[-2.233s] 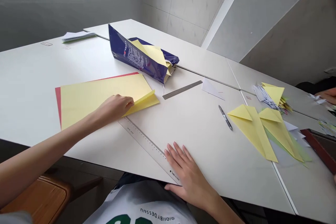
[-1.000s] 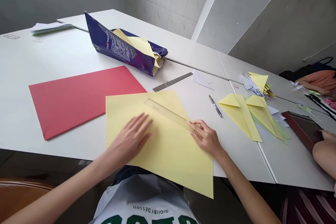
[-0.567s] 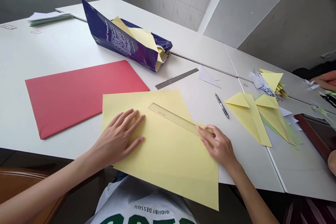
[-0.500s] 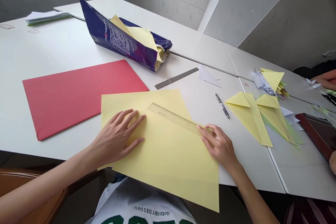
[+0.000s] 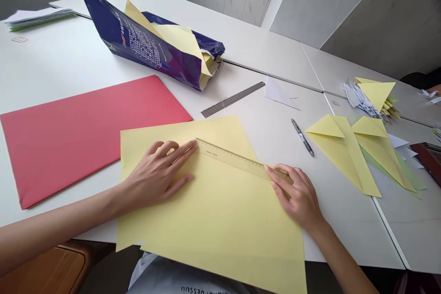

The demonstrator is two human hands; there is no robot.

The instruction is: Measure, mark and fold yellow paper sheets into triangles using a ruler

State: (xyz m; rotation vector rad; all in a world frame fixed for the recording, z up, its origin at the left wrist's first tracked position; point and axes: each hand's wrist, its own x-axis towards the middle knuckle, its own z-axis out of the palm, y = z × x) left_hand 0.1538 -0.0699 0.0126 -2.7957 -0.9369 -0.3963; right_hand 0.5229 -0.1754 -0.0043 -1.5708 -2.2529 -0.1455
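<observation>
A large yellow sheet (image 5: pixel 220 220) lies at the near table edge, partly hanging over it. A clear plastic ruler (image 5: pixel 237 160) rests slanted across the sheet. My left hand (image 5: pixel 156 174) lies flat on the sheet, fingers stretched out, with the fingertips at the ruler's left end. My right hand (image 5: pixel 298 195) lies on the sheet at the ruler's right end, fingertips pressing on it.
A red sheet (image 5: pixel 76 124) lies to the left. Behind are a blue bag (image 5: pixel 138 41) with yellow paper, a metal ruler (image 5: pixel 232 99) and a pen (image 5: pixel 303 137). Folded yellow papers (image 5: pixel 347 151) and a paper pile (image 5: pixel 372 96) sit at right.
The yellow sheet was taken off the red one and pulled in front of me, with the clear ruler laid on it. Lately my left fingertips slid up to the ruler's left end.
</observation>
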